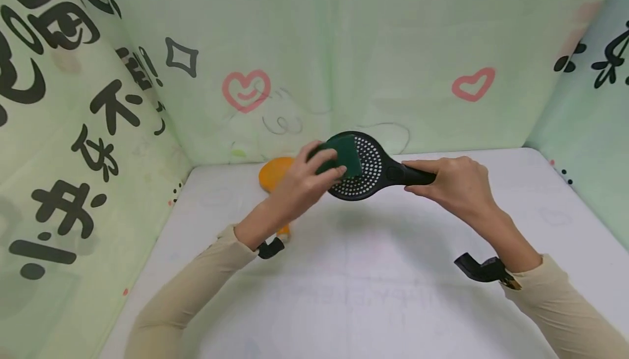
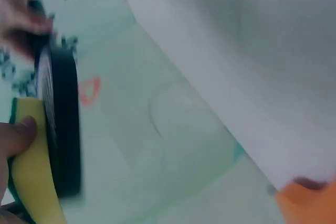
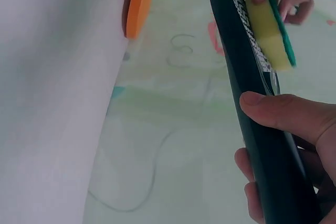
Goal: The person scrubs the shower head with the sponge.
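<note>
My right hand [image 1: 459,184] grips the handle of a black shower head [image 1: 368,176], held up above the table with its dotted spray face toward me. In my left hand [image 1: 306,180] is a sponge [image 1: 350,154], pinched between thumb and fingers. Its green scouring side faces outward in the head view. From the left wrist view, the yellow foam side of the sponge [image 2: 32,161] lies against the spray face of the shower head [image 2: 65,124]. The right wrist view shows my thumb along the shower head's handle [image 3: 268,156] and fingers wrapped behind it.
An orange round-headed object [image 1: 272,172] lies on the white table [image 1: 363,293] behind my left hand, partly hidden by it. Pale green printed sheets [image 1: 393,48] stand as walls at the back and both sides.
</note>
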{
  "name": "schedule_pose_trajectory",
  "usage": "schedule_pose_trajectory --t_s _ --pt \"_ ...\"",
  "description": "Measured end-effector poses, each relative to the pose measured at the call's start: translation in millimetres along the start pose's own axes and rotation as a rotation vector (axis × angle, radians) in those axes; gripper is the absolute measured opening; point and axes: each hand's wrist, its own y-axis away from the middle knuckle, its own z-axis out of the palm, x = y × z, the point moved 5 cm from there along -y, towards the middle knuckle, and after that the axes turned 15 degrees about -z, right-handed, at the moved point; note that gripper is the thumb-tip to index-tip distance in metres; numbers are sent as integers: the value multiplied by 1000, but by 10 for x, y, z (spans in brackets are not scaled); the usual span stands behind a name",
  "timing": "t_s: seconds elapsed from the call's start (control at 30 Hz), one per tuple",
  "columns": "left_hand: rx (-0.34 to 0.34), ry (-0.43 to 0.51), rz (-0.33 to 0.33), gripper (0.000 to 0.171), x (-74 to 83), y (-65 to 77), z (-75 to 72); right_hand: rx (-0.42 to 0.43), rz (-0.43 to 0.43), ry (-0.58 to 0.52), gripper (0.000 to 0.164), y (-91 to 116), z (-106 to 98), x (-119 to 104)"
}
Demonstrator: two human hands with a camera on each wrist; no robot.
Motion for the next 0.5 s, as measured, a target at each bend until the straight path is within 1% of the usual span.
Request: schedule_pose_trajectory --t_s 0.1,0.13,0.2,0.27,0.33,0.4,0.43,0.5 --pt "-58 -48 95 20 162 -20 114 -43 -22 -16 51 -72 104 -23" --pt "-71 -61 113 21 188 -14 139 -54 -22 -21 51 -80 125 -14" --pt "-80 -70 119 21 192 0 158 -56 -14 -24 51 -79 138 29" --pt "-75 -79 105 21 145 28 153 -44 -2 -35 51 -64 127 95" --pt "-60 -77 66 21 62 62 132 -20 3 -38 51 -48 98 173" --pt "-40 -63 -1 20 -36 96 117 14 12 -35 51 -38 65 251" --pt "-28 -41 -42 21 -83 113 114 26 14 -35 51 -37 57 286" --pt "3 53 -152 23 -173 140 117 50 10 -39 51 -45 50 336"
